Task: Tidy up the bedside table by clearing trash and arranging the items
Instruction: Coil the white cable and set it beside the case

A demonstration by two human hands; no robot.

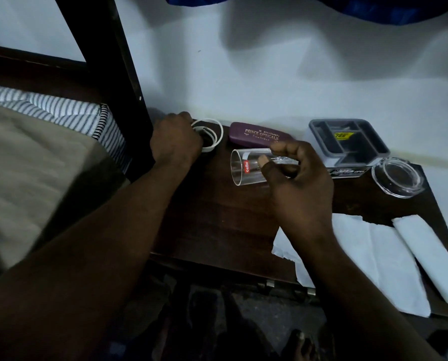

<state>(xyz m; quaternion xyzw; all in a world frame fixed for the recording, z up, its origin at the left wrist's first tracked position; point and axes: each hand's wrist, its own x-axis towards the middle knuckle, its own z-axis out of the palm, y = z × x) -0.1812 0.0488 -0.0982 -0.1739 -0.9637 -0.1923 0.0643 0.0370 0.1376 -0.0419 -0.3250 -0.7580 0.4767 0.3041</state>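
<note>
On the dark wooden bedside table (212, 217) my right hand (298, 178) grips a clear drinking glass (246, 166) with a red label, held on its side with the mouth to the left. My left hand (176, 140) holds a coiled white cable (212, 135) at the table's back left corner. A purple spectacle case (256, 135) lies against the wall just behind the glass.
A grey divided organiser tray (347, 139) stands at the back right, with a clear glass ashtray (397, 177) next to it. White paper sheets (374, 256) and a folded tissue (431, 259) lie at the front right. A bed with striped mattress (61, 110) is left.
</note>
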